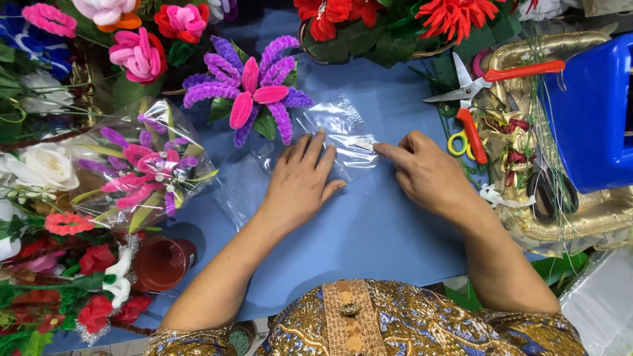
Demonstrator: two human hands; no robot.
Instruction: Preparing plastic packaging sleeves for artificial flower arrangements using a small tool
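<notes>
A clear plastic sheet (343, 125) lies on the blue table (369, 231), wrapped around the base of a purple and pink pipe-cleaner flower (254, 92). My left hand (300, 181) lies flat on the sheet, fingers spread, pressing it down. My right hand (425, 175) pinches the sheet's right edge between thumb and forefinger, where a small strip of tape or a fold shows.
A wrapped pink and purple bouquet (148, 165) lies to the left among several artificial flowers. Red-handled scissors (488, 82) and a gold tray (593, 211) sit to the right, beside a blue bin (593, 112). A red pot (161, 264) stands near the front left.
</notes>
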